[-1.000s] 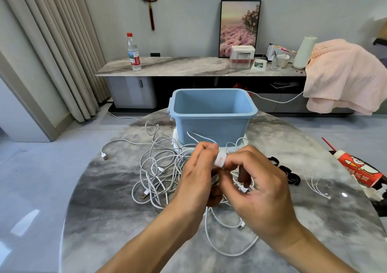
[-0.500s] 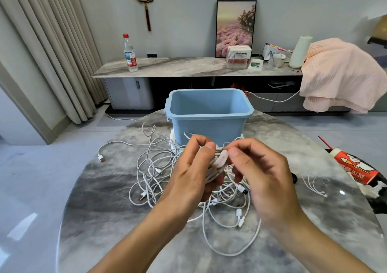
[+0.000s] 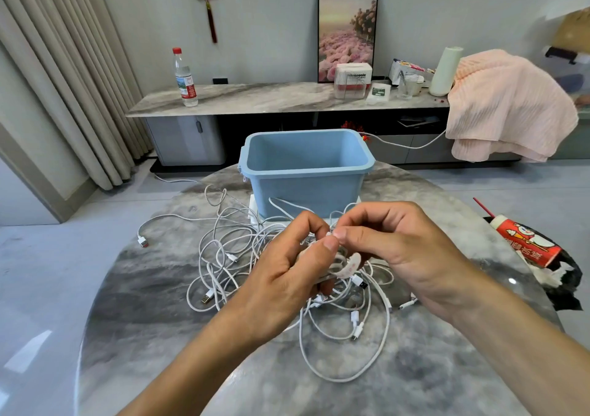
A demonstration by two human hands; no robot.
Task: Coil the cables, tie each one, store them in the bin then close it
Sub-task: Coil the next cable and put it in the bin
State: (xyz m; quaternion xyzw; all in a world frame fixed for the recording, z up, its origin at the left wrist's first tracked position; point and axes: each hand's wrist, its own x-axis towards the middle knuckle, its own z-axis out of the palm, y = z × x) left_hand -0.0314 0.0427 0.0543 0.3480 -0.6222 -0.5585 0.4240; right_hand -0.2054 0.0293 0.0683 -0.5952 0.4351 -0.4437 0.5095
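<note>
My left hand [image 3: 287, 272] grips a small coiled white cable bundle above the round marble table [image 3: 159, 320]. A white tie strap [image 3: 351, 264] curves around the lower right of that bundle. My right hand [image 3: 402, 249] pinches at the top of the bundle, its thumb touching my left thumb. Under and around both hands lies a tangled heap of loose white cables [image 3: 230, 256] with USB plugs. The open light-blue bin [image 3: 306, 173] stands just behind the heap; its inside looks empty. A white flat piece, maybe its lid [image 3: 253, 211], lies under the bin.
A red snack tube [image 3: 526, 243] lies at the table's right edge on dark wrapping. Behind the table runs a marble sideboard [image 3: 255, 98] with a water bottle [image 3: 185, 78], boxes, a picture and a pink blanket [image 3: 507, 106]. Curtains hang on the left.
The tie strap has been drawn from the top of the bundle down around its right side. My right hand shifted right and my fingers now pinch above the coil.
</note>
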